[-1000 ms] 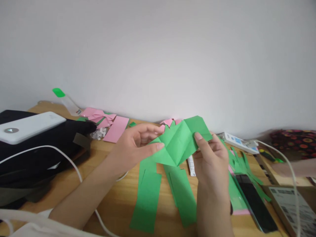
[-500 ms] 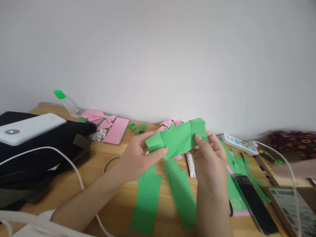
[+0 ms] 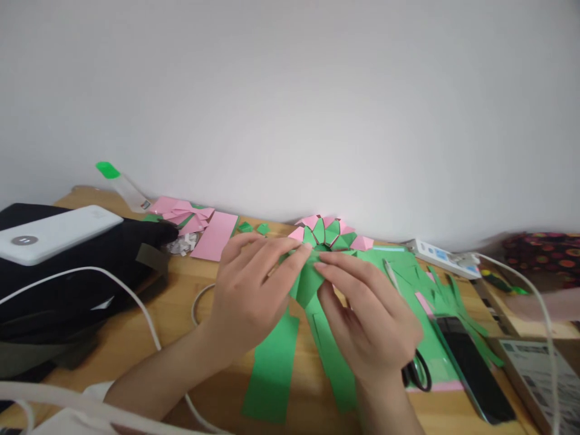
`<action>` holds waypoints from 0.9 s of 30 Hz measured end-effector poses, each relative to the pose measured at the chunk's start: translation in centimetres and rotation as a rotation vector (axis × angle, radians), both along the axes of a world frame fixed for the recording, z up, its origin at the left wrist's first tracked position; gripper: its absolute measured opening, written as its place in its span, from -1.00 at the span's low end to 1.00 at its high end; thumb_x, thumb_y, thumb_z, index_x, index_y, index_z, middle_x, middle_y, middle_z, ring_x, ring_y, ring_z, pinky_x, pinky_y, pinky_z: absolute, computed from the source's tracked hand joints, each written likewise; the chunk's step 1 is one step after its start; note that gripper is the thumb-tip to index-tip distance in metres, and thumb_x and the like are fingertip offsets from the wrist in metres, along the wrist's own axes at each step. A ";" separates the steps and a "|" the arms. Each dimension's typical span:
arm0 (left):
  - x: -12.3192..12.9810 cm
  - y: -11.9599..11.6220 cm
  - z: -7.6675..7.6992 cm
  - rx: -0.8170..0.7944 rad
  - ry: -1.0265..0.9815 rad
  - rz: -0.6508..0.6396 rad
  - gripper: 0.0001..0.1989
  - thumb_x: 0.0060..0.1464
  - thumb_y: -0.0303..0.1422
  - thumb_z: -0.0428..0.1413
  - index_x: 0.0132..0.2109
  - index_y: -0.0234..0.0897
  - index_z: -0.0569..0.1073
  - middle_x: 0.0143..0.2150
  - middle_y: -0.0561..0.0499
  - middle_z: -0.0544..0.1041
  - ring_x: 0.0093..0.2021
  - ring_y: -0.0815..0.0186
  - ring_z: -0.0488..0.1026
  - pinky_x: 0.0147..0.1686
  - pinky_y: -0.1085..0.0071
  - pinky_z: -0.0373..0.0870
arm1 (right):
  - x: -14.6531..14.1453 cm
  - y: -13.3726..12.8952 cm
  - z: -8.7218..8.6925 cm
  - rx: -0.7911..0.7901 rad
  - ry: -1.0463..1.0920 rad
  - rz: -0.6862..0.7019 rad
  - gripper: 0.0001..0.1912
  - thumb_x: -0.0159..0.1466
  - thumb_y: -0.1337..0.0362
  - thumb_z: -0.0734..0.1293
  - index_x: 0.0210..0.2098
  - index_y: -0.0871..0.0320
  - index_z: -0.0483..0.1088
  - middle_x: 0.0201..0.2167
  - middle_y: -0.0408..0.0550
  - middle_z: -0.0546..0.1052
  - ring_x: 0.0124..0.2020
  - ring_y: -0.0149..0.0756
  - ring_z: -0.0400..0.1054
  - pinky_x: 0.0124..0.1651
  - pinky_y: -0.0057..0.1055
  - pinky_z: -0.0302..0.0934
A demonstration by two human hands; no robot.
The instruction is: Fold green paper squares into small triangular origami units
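Between both hands is a folded piece of green paper [image 3: 306, 283], held up above the table and partly covered by fingers. My left hand [image 3: 254, 287] pinches its upper left edge, fingertips bent over the top. My right hand [image 3: 369, 311] grips the right side close by, its fingertips almost meeting the left ones. Below lie green paper strips [image 3: 273, 368], some overlapping on the wood. Just behind the hands rests a pink and green folded-paper flower [image 3: 327, 232], its lower part hidden.
Pink paper [image 3: 215, 235] and a glue bottle [image 3: 124, 187] lie back left, near a black bag [image 3: 131, 260] bearing a white power bank [image 3: 58, 232]. At right are scissors [image 3: 419, 371], a phone [image 3: 473, 368], a power strip [image 3: 446, 260] and another person's arm [image 3: 539, 307]. White cables [image 3: 136, 302] cross the left.
The green paper, held spread out before, is now folded narrower and lower. My hands have come together, the left turning over the top. The flower and scissors are more exposed.
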State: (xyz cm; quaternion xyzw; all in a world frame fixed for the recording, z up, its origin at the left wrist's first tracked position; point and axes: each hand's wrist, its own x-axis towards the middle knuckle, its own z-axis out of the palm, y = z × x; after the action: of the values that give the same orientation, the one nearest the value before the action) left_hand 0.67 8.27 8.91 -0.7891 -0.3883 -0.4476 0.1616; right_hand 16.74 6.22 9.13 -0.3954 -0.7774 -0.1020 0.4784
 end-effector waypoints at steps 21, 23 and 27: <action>-1.1 -1.7 0.9 0.026 0.029 0.005 -0.76 0.10 -0.54 0.12 -0.09 -0.21 0.50 -0.09 -0.07 0.62 -0.05 0.19 0.49 -0.08 0.20 0.46 | 0.6 -0.8 0.2 0.171 -0.020 -0.012 -0.72 0.21 0.56 0.33 -0.14 0.18 0.52 -0.18 0.01 0.52 -0.20 -0.26 0.43 -0.19 -0.29 0.39; -1.1 -1.8 1.0 0.020 0.042 0.008 -0.77 0.10 -0.53 0.14 -0.08 -0.24 0.50 -0.10 -0.08 0.62 -0.04 0.20 0.49 -0.07 0.22 0.45 | 0.6 -0.9 0.2 0.162 -0.041 -0.011 -0.71 0.22 0.56 0.32 -0.12 0.18 0.52 -0.20 0.00 0.51 -0.23 -0.28 0.42 -0.23 -0.31 0.38; -1.3 -2.1 1.2 -0.007 0.055 0.014 -0.76 0.10 -0.52 0.15 -0.07 -0.22 0.50 -0.08 -0.06 0.62 -0.04 0.22 0.50 -0.03 0.25 0.44 | 0.6 -0.9 0.2 0.168 -0.057 0.007 -0.67 0.21 0.55 0.32 -0.06 0.19 0.50 -0.23 0.00 0.50 -0.27 -0.27 0.42 -0.28 -0.31 0.37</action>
State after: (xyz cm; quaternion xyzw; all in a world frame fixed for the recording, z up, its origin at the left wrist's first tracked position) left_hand -0.64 6.20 10.08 -0.7991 -0.3907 -0.4232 0.1726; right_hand 17.34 5.32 9.33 -0.3478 -0.7809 -0.1765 0.4879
